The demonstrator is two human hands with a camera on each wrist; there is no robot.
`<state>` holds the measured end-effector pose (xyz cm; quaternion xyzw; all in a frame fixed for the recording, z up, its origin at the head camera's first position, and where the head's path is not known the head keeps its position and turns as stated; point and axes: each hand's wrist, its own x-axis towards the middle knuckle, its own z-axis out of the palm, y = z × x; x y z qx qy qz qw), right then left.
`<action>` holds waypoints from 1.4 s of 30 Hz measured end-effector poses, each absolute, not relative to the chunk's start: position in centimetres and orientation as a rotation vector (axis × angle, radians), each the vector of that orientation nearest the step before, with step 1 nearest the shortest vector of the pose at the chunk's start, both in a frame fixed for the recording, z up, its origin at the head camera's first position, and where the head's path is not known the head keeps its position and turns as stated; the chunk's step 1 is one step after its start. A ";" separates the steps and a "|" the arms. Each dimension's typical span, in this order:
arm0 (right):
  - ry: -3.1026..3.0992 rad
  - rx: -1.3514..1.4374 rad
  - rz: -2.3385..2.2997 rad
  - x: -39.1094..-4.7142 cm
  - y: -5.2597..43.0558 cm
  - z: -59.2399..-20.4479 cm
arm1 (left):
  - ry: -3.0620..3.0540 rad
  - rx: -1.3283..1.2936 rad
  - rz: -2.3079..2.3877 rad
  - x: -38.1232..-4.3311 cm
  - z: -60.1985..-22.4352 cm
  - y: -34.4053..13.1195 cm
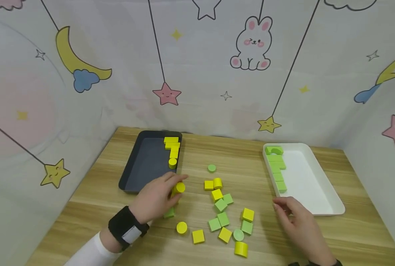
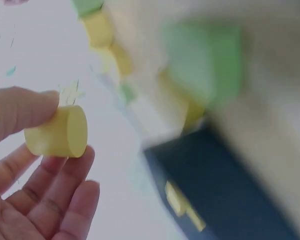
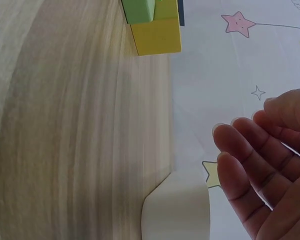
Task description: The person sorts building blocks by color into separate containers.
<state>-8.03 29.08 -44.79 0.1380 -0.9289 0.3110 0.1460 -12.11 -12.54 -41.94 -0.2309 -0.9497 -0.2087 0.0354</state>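
Note:
Between thumb and fingers, my left hand (image 1: 155, 195) pinches a yellow cylinder block (image 2: 57, 131), lifted over the table near the front right corner of the dark tray (image 1: 130, 177). Yellow blocks (image 1: 174, 147) line that tray's right side. My right hand (image 1: 302, 225) holds nothing; its fingers are loosely bent beside the front left corner of the white tray (image 1: 320, 177). Green blocks (image 1: 276, 166) run down the white tray's left side. Under my left hand a green block (image 1: 169, 213) is partly hidden.
Loose yellow and green blocks lie scattered mid-table, among them a green cylinder (image 1: 211, 168), a yellow cylinder (image 1: 181, 228) and a yellow half-round block (image 1: 241, 249). A printed cloth (image 1: 210, 66) hangs behind the wooden table (image 1: 240, 155).

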 end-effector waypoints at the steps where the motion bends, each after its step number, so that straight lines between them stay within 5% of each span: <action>1: -2.679 0.395 0.894 -8.0 29.1 -44.8 | -2.905 -0.670 -0.635 -12.8 -41.6 -12.8; 15: -2.711 0.406 0.893 -7.5 29.0 -45.5 | -3.141 -0.428 -0.647 -19.4 -43.9 -15.4; 29: -2.712 0.451 0.826 -8.0 29.1 -45.6 | -3.107 -0.423 -0.726 -19.2 -43.5 -15.4; 42: -2.800 0.416 0.830 -8.5 28.7 -45.4 | -2.891 -0.471 -0.762 -14.3 -42.8 -13.7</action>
